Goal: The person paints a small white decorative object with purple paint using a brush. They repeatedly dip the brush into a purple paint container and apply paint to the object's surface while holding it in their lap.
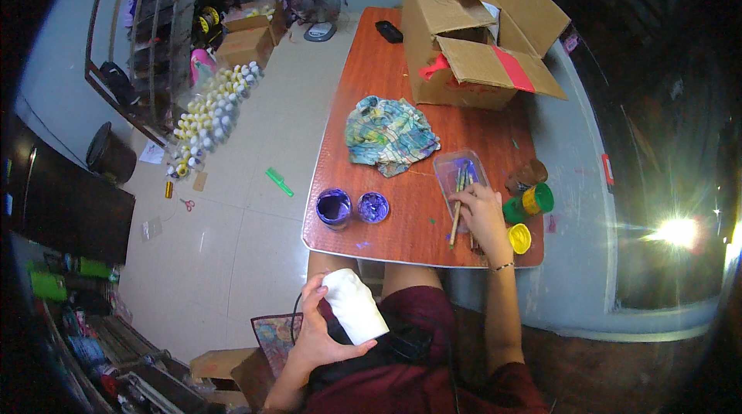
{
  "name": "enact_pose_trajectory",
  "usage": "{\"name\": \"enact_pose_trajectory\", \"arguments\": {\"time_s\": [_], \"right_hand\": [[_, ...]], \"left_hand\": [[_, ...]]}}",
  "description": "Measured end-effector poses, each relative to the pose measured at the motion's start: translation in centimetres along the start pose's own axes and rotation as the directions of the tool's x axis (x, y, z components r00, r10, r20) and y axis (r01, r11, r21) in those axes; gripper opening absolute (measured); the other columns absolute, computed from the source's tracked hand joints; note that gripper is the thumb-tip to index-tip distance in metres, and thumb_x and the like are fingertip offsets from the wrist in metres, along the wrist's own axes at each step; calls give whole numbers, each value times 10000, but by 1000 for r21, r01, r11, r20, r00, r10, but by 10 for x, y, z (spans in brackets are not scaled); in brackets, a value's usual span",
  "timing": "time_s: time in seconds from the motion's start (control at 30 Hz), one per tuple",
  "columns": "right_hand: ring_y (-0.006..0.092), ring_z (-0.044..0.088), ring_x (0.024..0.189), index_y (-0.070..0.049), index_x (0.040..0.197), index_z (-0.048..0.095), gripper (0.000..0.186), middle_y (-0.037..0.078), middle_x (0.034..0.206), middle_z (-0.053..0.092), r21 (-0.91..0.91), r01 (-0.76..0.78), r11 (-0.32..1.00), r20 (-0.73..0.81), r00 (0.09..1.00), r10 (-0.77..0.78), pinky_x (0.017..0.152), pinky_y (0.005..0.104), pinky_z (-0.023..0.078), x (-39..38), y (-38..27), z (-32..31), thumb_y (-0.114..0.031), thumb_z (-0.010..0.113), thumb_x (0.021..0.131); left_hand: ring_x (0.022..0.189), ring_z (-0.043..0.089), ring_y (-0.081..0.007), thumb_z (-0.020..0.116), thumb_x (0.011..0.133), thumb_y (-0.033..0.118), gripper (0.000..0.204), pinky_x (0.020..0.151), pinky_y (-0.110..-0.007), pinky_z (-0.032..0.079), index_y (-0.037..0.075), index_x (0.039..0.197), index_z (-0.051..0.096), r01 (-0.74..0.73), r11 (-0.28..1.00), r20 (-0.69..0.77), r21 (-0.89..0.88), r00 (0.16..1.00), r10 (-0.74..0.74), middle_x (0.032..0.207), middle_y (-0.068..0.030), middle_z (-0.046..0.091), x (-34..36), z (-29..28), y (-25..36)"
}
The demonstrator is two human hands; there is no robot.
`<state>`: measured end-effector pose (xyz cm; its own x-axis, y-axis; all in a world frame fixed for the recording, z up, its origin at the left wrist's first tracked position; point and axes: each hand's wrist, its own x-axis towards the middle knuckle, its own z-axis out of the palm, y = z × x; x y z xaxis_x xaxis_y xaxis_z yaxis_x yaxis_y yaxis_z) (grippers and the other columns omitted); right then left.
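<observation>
My left hand grips a white, lumpy cylindrical piece over my lap. At the table's right front, my right hand has its fingers closed on a paintbrush among several brushes at a clear plastic tub with purple paint inside. Left of them stand an open jar of purple paint and its purple-stained lid. A yellow paint pot, a green jar and a brown jar are along the right edge. A crumpled checked cloth lies mid-table.
A large open cardboard box and a black object occupy the back of the wooden table. On the floor at left are many small bottles, a green comb, scissors and a fan.
</observation>
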<state>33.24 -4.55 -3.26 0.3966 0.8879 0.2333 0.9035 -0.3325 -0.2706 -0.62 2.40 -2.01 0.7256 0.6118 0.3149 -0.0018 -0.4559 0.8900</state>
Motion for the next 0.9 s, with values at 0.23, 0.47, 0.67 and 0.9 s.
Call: {"name": "enact_pose_trajectory", "arguments": {"time_s": [0.23, 0.47, 0.67, 0.9], "right_hand": [[244, 551, 826, -89, 888, 660, 205, 69, 836, 620, 32, 19, 999, -44, 999, -18, 731, 351, 369, 2, 3, -21, -55, 581, 701], [289, 569, 689, 1, 833, 623, 120, 135, 737, 613, 213, -37, 976, -342, 933, 110, 632, 376, 425, 11, 0, -21, -91, 561, 786], [280, 562, 541, 18, 767, 551, 205, 155, 626, 580, 253, -254, 934, -289, 901, 323, 500, 353, 422, 15, 5, 0, -174, 551, 839], [349, 559, 603, 12, 717, 533, 284, 190, 633, 568, 312, -307, 899, -293, 869, 399, 535, 426, 416, 27, -3, -7, -248, 549, 830]], "left_hand": [[1189, 299, -326, 838, 481, 215, 1102, 966, -425, 292, 150, 1301, 105, 24, 1000, 7, 1, 1000, -24, 1285, -212, 210, -2, 0, -3], [1180, 311, -327, 840, 482, 233, 1104, 953, -424, 310, 149, 1301, 103, 9, 1000, 13, 10, 1000, -9, 1276, -215, 220, 0, 1, -1], [1176, 312, -337, 843, 477, 248, 1099, 946, -428, 317, 148, 1293, 113, 9, 1000, 5, -12, 1000, -9, 1269, -221, 226, 0, 1, 2], [1170, 307, -359, 840, 474, 240, 1067, 939, -436, 314, 147, 1275, 142, -7, 1000, -7, 6, 1000, 7, 1254, -232, 242, 2, 1, 7]]}}
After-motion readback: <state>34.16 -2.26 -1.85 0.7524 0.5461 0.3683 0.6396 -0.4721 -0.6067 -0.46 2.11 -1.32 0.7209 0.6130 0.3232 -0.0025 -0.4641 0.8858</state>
